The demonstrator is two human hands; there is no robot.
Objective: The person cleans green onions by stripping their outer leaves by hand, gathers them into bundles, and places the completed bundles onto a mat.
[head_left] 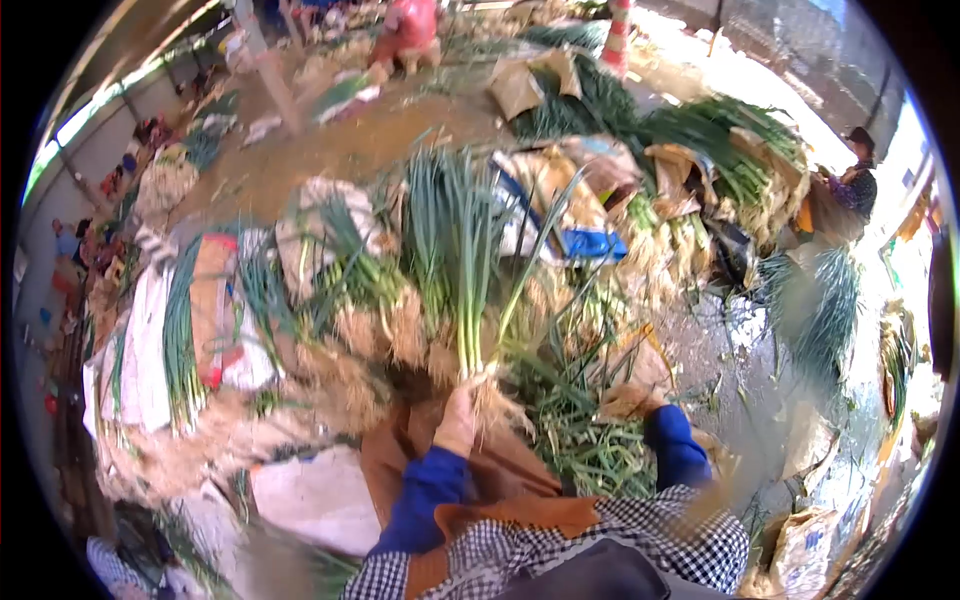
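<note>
My left hand (458, 420) is closed around the lower stems of a bunch of green onions (470, 325), just above their pale, stringy roots. The bunch stands upright, its long green leaves pointing away from me. To the right, my right hand (636, 400) is low beside a heap of loose green trimmings (590, 450), below a blue sleeve (680, 447). Blur and brown roots around it hide its fingers, so I cannot make out a hold. More green onions with matted roots (405, 325) lie just beyond my left hand.
Bundles of green onions (185, 340) lie on sacks at left, and a large pile (720, 140) lies at upper right. A white sack (318, 497) is at lower left. One person (852, 185) is at right, another in red (408, 30) farther back. A pole (268, 65) stands at upper left.
</note>
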